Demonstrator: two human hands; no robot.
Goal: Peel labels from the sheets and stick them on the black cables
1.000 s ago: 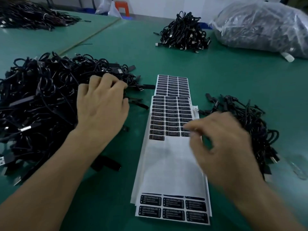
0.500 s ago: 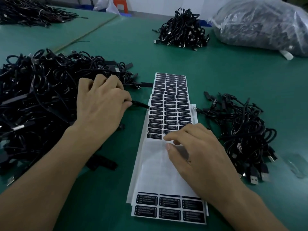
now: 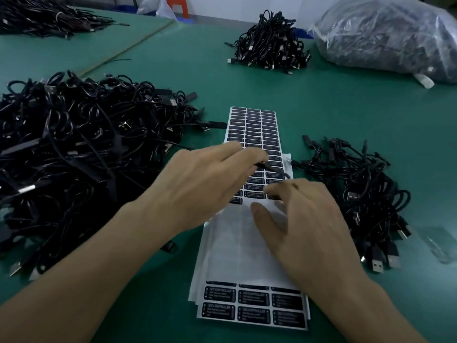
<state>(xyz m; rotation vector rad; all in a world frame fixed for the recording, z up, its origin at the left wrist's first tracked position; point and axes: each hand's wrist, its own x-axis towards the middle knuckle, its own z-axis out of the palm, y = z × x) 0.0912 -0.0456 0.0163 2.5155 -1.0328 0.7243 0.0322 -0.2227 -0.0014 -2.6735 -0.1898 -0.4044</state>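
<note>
A stack of white label sheets (image 3: 237,248) with black labels lies in the middle of the green table. My left hand (image 3: 202,184) hovers over the sheet and holds a thin black cable (image 3: 274,169) in its fingertips. Just to its right, my right hand (image 3: 301,224) is above the sheet, its fingertips pinching a black label (image 3: 273,196) at the bottom row of remaining labels. A big heap of black cables (image 3: 74,154) lies at the left. A smaller pile of cables (image 3: 358,194) lies at the right.
Another cable pile (image 3: 270,45) sits far back in the middle, and a clear plastic bag (image 3: 385,33) full of cables at the back right. More cables (image 3: 44,18) lie on the far left table. A small clear film scrap (image 3: 440,243) lies at the right edge.
My left hand has left the big heap and moved right over the sheet with a cable. My right hand has shifted a little up and right at the label rows.
</note>
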